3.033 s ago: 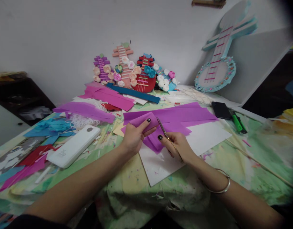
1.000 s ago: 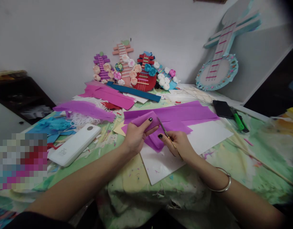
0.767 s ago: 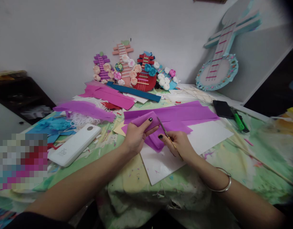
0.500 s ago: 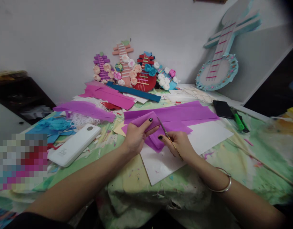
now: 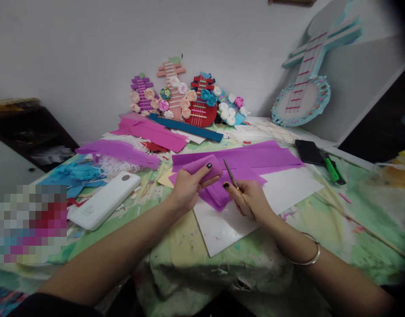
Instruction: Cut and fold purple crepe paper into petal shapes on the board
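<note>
My left hand (image 5: 189,185) is closed on a folded piece of purple crepe paper (image 5: 207,165), its thumb pressed on top. In my right hand (image 5: 250,198) is a pair of scissors (image 5: 231,172), the fingers wrapped round the handles. The blades point up and away, just right of the folded paper and apart from it. Below both hands lie more purple paper (image 5: 219,198) and a white sheet (image 5: 219,233). A long purple strip (image 5: 255,156) stretches behind them.
To the left are a white power bank (image 5: 106,200), blue crepe paper (image 5: 77,169) and pink paper strips (image 5: 149,132). A black phone (image 5: 308,152) and a green cutter (image 5: 333,169) lie right. Several decorated paper guitars (image 5: 199,103) lean on the wall.
The scissors have moved slightly right, away from the edge of the folded paper. My left hand stays nearly in place with the paper.
</note>
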{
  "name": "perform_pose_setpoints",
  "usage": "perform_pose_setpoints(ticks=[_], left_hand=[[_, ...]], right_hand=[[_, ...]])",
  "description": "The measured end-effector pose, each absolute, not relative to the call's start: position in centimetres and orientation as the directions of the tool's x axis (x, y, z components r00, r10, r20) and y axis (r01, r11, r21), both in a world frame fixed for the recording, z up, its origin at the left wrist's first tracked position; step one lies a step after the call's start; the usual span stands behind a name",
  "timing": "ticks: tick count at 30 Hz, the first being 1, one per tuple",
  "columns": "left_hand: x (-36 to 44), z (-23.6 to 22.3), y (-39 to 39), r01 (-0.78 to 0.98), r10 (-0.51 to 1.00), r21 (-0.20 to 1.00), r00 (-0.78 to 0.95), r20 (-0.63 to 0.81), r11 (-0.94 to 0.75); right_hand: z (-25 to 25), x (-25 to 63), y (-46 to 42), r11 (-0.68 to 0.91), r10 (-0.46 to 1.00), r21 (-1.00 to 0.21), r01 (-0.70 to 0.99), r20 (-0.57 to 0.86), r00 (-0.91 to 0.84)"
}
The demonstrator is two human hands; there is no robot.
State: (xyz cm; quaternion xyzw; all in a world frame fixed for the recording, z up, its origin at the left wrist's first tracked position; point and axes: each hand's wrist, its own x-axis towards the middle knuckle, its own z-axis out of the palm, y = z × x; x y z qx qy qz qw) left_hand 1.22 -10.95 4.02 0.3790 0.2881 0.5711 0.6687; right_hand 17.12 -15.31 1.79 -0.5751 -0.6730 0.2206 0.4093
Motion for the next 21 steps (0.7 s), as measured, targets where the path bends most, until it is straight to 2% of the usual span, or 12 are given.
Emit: perform_pose_setpoints(ticks=[2,5,7,8,10,12,17,21], left_hand=[[0.4,4.2,-10.0,-0.446,0.984,0.895,0.15,0.095,-0.019],[-1.6,4.6,-7.9,-0.124,0.972,0.969,0.072,0.224,-0.214],[-3.3,4.8,-6.4,0.002,0.971,0.973,0.068,0.228,-0.229],[-4.1,4.9,-5.6,0.03,0.973,0.978,0.111,0.202,-0.206],[-5.7,4.8,-4.5,0.059,0.983,0.997,0.179,0.043,-0.055],[-6.9,4.5,-3.7,0.105,0.976,0.994,0.213,-0.047,0.025],[-8.4,3.8,-2.9,0.285,0.899,0.932,0.307,-0.312,0.226],[-8.8,3.4,-2.9,0.339,0.902,0.909,0.265,-0.34,0.243]], right_hand=[[1.7,17.3,-15.2,0.229,0.95,-0.802,0.552,0.307,0.051],[1.5,17.7,-15.0,0.233,0.932,-0.85,0.473,0.334,0.14],[1.4,18.0,-14.9,0.241,0.924,-0.875,0.42,0.339,0.177],[1.5,18.2,-14.9,0.244,0.923,-0.886,0.395,0.337,0.187],[1.5,18.4,-14.9,0.25,0.923,-0.903,0.35,0.332,0.196],[1.6,18.6,-14.8,0.252,0.923,-0.917,0.308,0.323,0.207],[2.0,18.8,-14.7,0.213,0.941,-0.958,0.194,0.254,0.222],[2.3,18.9,-14.9,0.194,0.947,-0.97,0.145,0.223,0.23]])
